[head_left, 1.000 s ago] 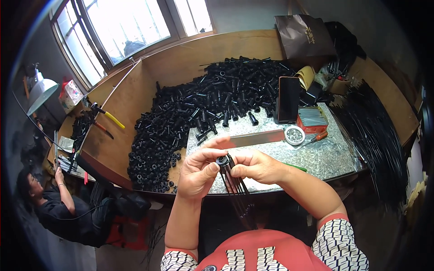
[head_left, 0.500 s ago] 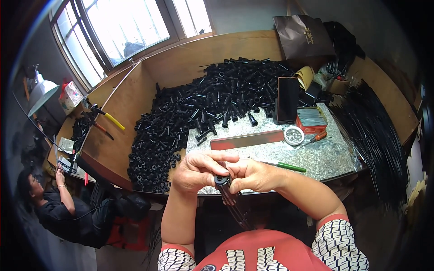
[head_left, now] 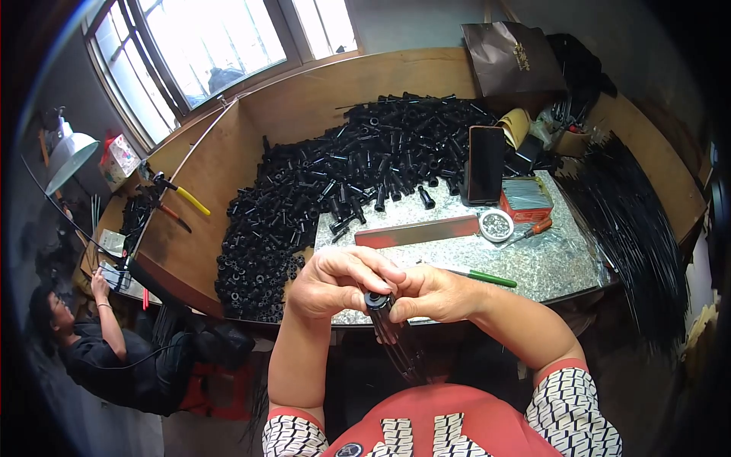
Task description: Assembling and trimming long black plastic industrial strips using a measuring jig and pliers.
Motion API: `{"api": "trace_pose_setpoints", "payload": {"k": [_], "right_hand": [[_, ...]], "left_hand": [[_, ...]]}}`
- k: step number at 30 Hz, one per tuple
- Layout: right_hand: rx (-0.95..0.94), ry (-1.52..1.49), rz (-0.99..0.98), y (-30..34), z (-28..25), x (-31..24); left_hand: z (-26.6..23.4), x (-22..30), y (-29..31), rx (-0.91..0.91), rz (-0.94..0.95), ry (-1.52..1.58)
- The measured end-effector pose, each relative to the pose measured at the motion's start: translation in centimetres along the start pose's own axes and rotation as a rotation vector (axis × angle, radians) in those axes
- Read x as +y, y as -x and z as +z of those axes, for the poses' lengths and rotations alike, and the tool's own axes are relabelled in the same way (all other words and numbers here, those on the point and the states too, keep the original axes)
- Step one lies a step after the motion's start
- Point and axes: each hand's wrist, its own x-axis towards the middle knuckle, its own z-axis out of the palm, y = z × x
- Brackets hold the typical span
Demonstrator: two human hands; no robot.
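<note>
Just past the near edge of the table, my left hand (head_left: 329, 283) and my right hand (head_left: 435, 295) meet around a black round hub (head_left: 378, 301) with a hole in its top. Thin black rods (head_left: 403, 358) hang from it toward my shirt, much like a folded umbrella frame. My left thumb and fingers pinch the hub's rim from one side. On the other side, my right thumb and forefinger close on it too. My fingers partly cover the spot they work on, so any small piece there is hidden.
Behind my hands lies a large heap of black tubular parts (head_left: 365, 152). A metal bar (head_left: 426, 231), a round dish (head_left: 496, 226), a screwdriver (head_left: 539, 228), a green-handled tool (head_left: 491, 279) and a propped phone (head_left: 485, 164) rest on the tabletop. Long black rods (head_left: 632, 236) fill the right. A co-worker (head_left: 114, 350) sits left.
My grip stays the same while the hub shifts very slightly to the right. At the left, the co-worker's raised hand has moved a little.
</note>
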Motion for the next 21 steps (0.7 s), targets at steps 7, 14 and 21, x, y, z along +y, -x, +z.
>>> {"api": "trace_pose_setpoints", "payload": {"k": [7,14,21], "right_hand": [[0.124,-0.046,-0.097,0.3,0.5,-0.9],[0.507,0.552,-0.167,-0.6,1.1,-0.6],[0.459,0.606,-0.158,-1.8,0.7,1.6]], "left_hand": [[1.9,1.0,-0.5,0.295,-0.043,-0.229],[4.6,2.8,0.5,0.591,-0.146,-0.932],[4.5,2.9,1.3,0.592,-0.15,-1.169]]}}
